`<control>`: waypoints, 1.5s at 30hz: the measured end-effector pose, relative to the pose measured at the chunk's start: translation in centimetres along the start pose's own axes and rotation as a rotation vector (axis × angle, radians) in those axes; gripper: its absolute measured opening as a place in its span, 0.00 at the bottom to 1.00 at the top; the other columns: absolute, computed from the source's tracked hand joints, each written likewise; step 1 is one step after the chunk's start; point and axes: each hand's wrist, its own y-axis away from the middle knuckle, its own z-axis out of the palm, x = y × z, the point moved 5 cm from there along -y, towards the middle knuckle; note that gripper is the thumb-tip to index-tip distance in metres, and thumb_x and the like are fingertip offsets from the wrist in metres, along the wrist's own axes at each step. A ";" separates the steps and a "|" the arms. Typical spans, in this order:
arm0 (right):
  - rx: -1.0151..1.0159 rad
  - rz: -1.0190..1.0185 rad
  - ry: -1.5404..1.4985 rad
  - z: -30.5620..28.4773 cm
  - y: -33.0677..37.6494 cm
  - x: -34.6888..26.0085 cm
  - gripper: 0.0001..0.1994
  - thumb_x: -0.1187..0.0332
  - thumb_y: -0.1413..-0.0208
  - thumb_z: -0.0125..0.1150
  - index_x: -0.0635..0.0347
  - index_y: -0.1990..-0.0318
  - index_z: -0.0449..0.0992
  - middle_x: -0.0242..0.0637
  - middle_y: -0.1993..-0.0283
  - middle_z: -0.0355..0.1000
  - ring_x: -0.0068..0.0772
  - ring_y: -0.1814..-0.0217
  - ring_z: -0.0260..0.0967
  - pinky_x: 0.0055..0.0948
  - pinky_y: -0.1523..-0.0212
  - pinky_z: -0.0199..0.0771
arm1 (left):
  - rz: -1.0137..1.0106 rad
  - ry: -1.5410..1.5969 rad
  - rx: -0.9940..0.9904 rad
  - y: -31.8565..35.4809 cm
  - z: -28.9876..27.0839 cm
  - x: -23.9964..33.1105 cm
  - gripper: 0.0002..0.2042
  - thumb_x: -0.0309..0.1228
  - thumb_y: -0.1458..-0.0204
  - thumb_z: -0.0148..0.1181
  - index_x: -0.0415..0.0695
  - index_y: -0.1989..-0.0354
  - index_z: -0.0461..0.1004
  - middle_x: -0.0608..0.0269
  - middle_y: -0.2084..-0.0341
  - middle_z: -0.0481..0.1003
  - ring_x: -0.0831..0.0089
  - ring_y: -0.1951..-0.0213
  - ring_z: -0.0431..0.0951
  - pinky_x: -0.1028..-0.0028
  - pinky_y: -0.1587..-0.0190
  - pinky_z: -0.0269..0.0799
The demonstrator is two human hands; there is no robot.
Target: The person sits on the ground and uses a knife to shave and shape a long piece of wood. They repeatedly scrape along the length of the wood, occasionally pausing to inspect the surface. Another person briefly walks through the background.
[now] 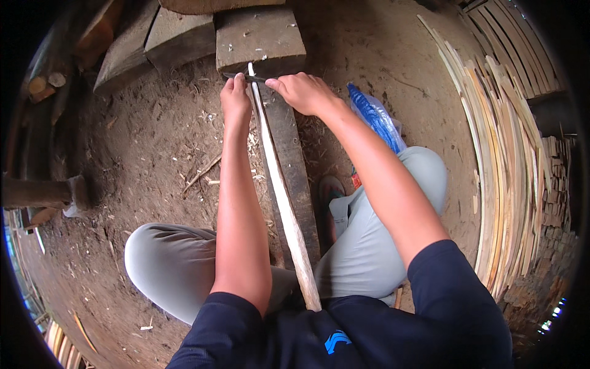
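A long wooden stick, its upper face pale and bared, slants from against my shirt to the far wooden block. Across its far end lies a narrow dark blade, held from both sides. My left hand is closed at the blade's left end, thumb up. On the other side, my right hand grips the right end with its thumb stretched along it. Any handle is covered by my fingers. Beneath the stick runs a worn plank between my bent legs.
The stick's tip reaches a heavy wooden block; more thick timbers lie to its left. A blue plastic bag rests by my right knee. Long split strips are stacked at right. Shavings dot the dirt floor, and a post juts in at left.
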 end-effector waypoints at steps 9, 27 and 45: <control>-0.130 -0.033 0.018 -1.4 0.9 -0.7 0.28 0.44 0.37 0.41 0.61 0.68 0.79 0.54 0.65 0.75 0.61 0.59 0.72 0.51 0.58 0.71 | 0.018 0.098 0.165 2.6 -0.6 -1.6 0.17 0.36 0.39 0.50 0.43 0.81 0.64 0.75 0.84 0.59 0.83 0.78 0.55 0.74 0.76 0.51; -0.039 -0.017 0.089 -0.8 -1.4 0.1 0.28 0.44 0.37 0.40 0.60 0.68 0.79 0.53 0.67 0.75 0.61 0.60 0.72 0.52 0.58 0.71 | -0.052 0.053 0.025 -0.7 0.0 -1.2 0.18 0.39 0.38 0.48 0.39 0.76 0.68 0.72 0.81 0.63 0.80 0.75 0.59 0.72 0.71 0.56; -0.093 -0.034 0.014 -1.4 1.1 0.1 0.28 0.43 0.39 0.44 0.60 0.70 0.79 0.53 0.68 0.75 0.59 0.60 0.72 0.50 0.59 0.71 | -0.022 0.079 0.087 3.5 0.1 -0.1 0.16 0.37 0.39 0.49 0.45 0.79 0.65 0.76 0.83 0.61 0.84 0.77 0.57 0.76 0.74 0.53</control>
